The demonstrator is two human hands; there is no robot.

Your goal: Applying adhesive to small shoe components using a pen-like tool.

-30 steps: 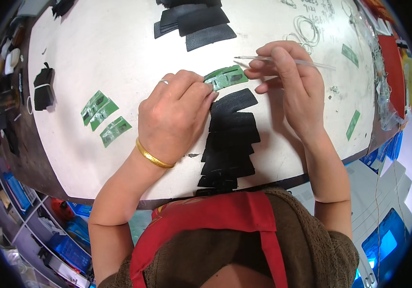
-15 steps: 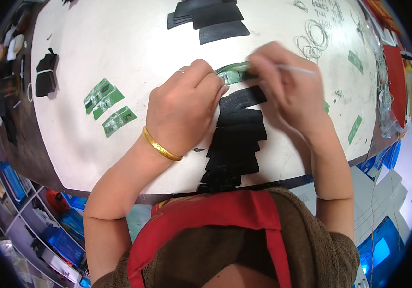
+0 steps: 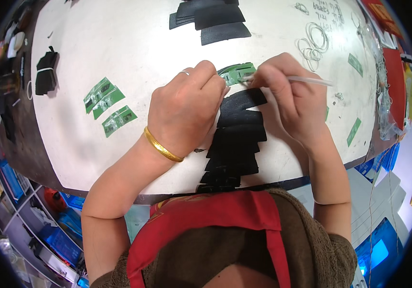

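Observation:
My left hand [image 3: 184, 105], with a gold bangle at its wrist, is closed on the left end of a small green-faced piece [image 3: 237, 73] that has dark slots and a dark back edge. My right hand [image 3: 294, 93] grips a thin, pale translucent stick [image 3: 311, 80] like a pen. The stick's tip rests on or just over the green face, too small to tell which. Below the hands, a row of overlapping black leather-like pieces [image 3: 239, 134] runs toward me. My left fingertips hide the piece's left end.
Green pieces [image 3: 119, 121] lie to the left on the white board [image 3: 81, 158], others [image 3: 355, 65] to the right. Black sheets [image 3: 220, 17] are stacked at the far side. A banded black bundle [image 3: 46, 72] lies far left. Loops of thin cord [image 3: 317, 36] sit far right.
My right hand has shifted slightly right and toward me, with the stick turned nearer level. More of the green face now shows. My left hand stays almost in place.

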